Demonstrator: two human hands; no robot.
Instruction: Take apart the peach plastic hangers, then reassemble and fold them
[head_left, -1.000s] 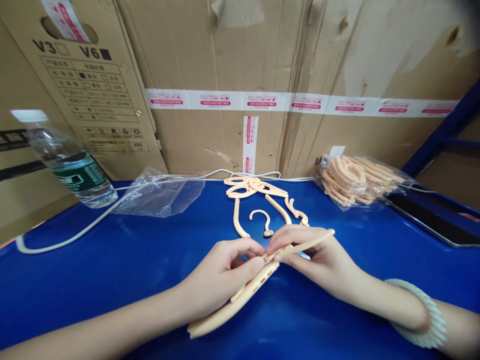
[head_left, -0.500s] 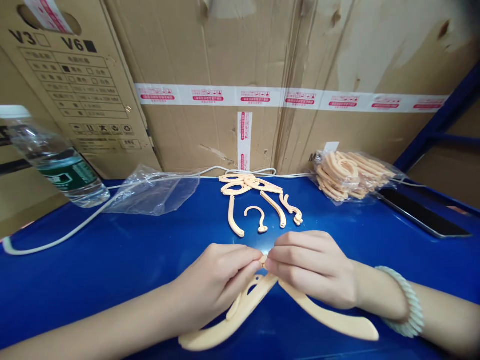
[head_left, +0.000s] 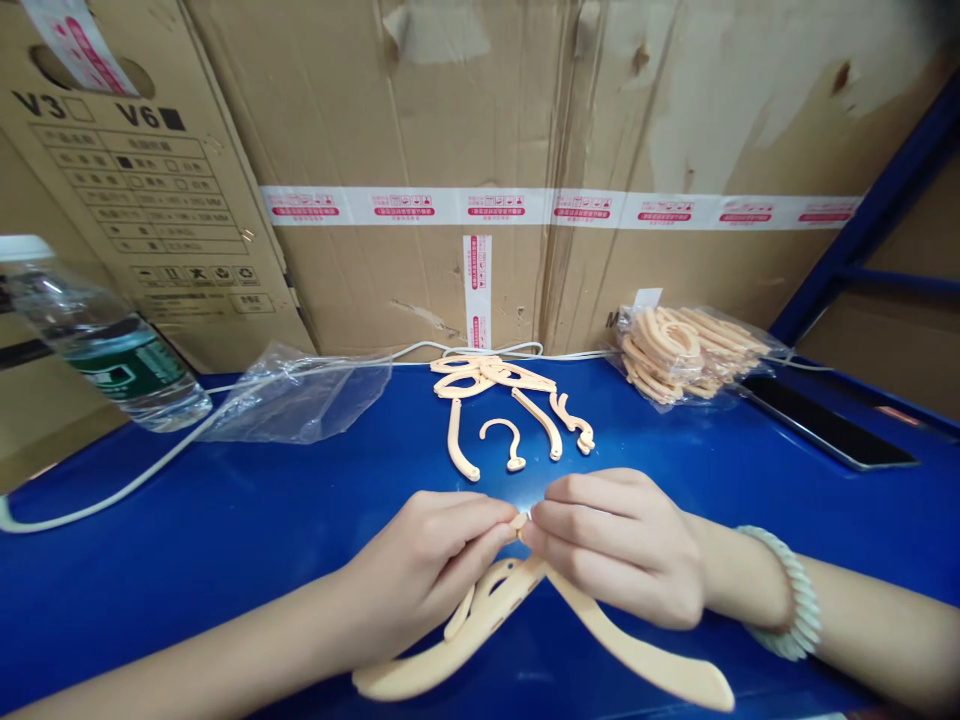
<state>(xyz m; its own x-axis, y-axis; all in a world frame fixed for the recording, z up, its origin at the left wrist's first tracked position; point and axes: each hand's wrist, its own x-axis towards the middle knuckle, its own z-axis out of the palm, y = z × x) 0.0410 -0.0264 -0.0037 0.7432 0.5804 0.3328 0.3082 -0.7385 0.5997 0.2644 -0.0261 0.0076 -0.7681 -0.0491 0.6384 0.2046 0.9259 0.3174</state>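
My left hand (head_left: 439, 548) and my right hand (head_left: 619, 548) meet low in the middle, fingertips pinching a peach plastic folding hanger at its centre. A small peach part (head_left: 519, 522) shows between the fingertips; most of it is hidden. One hanger arm (head_left: 480, 640) slopes down to the left, with a thinner curved piece beside it under my left hand. The other arm (head_left: 649, 652) slopes down to the right, below my right hand. Beyond the hands lie a loose hook (head_left: 516, 464), curved strips (head_left: 454, 440) and a small jointed piece (head_left: 583, 436).
More peach hanger parts (head_left: 517, 376) lie at the back of the blue table (head_left: 300, 510). A bagged bundle of pieces (head_left: 675, 350) and a black phone (head_left: 832, 425) are at right. At left are a water bottle (head_left: 127, 365), plastic bag (head_left: 300, 410) and white cable (head_left: 142, 487). Cardboard (head_left: 390, 270) stands behind.
The view has shifted slightly. My hands keep the same pinch at the hanger's centre, and its right arm tilts a little further down.
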